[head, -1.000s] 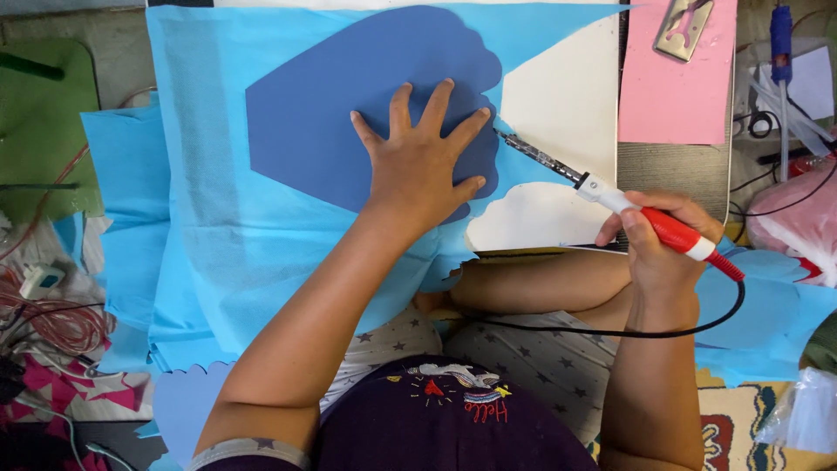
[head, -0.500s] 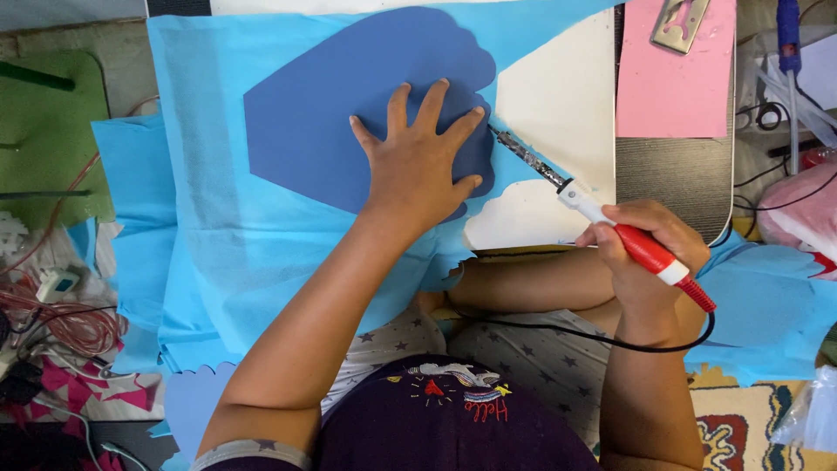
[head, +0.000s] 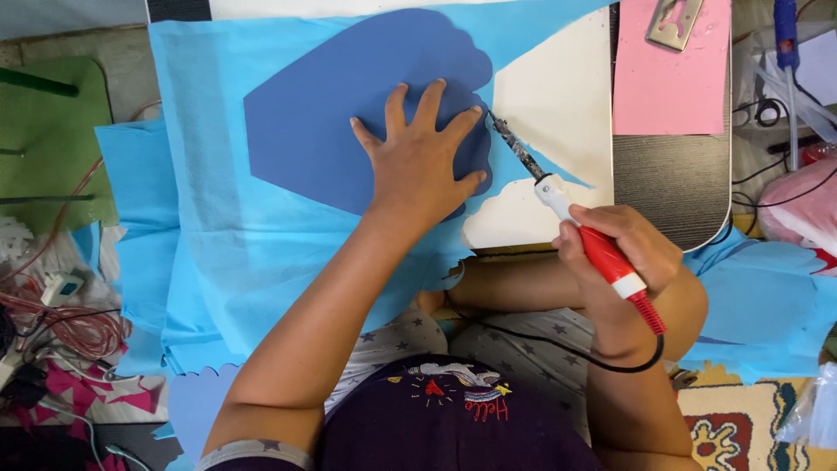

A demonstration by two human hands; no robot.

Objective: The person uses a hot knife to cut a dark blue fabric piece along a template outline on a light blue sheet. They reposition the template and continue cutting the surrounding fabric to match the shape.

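Note:
My left hand (head: 423, 157) lies flat, fingers spread, on a dark blue scalloped paper shape (head: 331, 113) that rests on a light blue sheet of thin fabric (head: 253, 244). My right hand (head: 623, 253) grips the red and white handle of a corded hot cutting tool (head: 567, 209). Its dark metal tip touches the edge of the dark blue shape right by my left fingertips. The fabric covers a white board (head: 558, 105).
A pink foam sheet (head: 667, 78) with a metal piece on it lies at the upper right on a dark board (head: 680, 192). Tangled red wires (head: 61, 323) sit at the left. More light blue cut pieces (head: 758, 305) lie at the right. A green mat (head: 52, 139) is at the far left.
My right hand has moved left with the tool, and the tip has travelled along the edge of the dark blue shape toward my left fingers. My left hand has stayed pressed down.

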